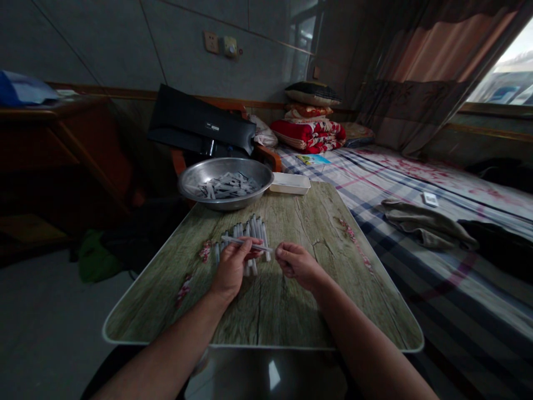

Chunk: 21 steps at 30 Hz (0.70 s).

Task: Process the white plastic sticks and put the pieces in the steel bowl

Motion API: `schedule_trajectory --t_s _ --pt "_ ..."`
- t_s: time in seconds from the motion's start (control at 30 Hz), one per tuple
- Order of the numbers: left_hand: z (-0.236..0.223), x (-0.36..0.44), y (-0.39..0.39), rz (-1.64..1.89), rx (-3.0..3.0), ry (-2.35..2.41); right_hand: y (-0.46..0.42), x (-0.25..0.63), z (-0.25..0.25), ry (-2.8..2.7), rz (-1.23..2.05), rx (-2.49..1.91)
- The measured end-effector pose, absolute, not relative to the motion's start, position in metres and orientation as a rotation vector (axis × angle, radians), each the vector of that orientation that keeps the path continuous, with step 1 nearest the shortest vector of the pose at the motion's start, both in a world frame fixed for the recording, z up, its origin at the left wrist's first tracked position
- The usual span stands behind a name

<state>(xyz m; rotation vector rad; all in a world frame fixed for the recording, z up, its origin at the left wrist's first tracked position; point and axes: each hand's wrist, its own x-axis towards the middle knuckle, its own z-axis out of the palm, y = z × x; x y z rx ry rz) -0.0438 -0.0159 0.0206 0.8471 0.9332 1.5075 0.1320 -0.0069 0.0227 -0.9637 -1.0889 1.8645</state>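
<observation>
My left hand (236,260) is closed around a slim, translucent whitish tube (233,240) that looks like a pen barrel, held almost level over the table. At the tube's right end, my right hand (296,263) has its fingers pinched together. Whether they touch that end or grip something small I cannot tell. Beneath and behind the left hand, several similar tubes (258,229) lie side by side in a row, with dark tips at their far ends. The hand covers part of the row.
A steel basin (189,195) with many loose tubes stands at the table's far left, beside a white tray (295,186). The table (300,316) has a pale rim. A bed (375,183) runs along the right. A dark monitor (200,125) leans behind the basin.
</observation>
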Motion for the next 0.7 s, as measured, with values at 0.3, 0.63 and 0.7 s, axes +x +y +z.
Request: schedule_trajectory --t_s 0.3,0.63,0.7 --pt "0.019 -0.062 -0.002 1.742 0.328 0.764 0.008 0.143 0.015 -0.641 1.679 -1.109" --pt "0.023 -0.032 -0.024 1.353 0.515 0.742 -0.004 0.13 0.02 -0.958 1.773 -0.957" --pt "0.023 -0.029 -0.024 1.354 0.508 0.744 -0.008 0.127 0.02 -1.092 1.822 -0.989"
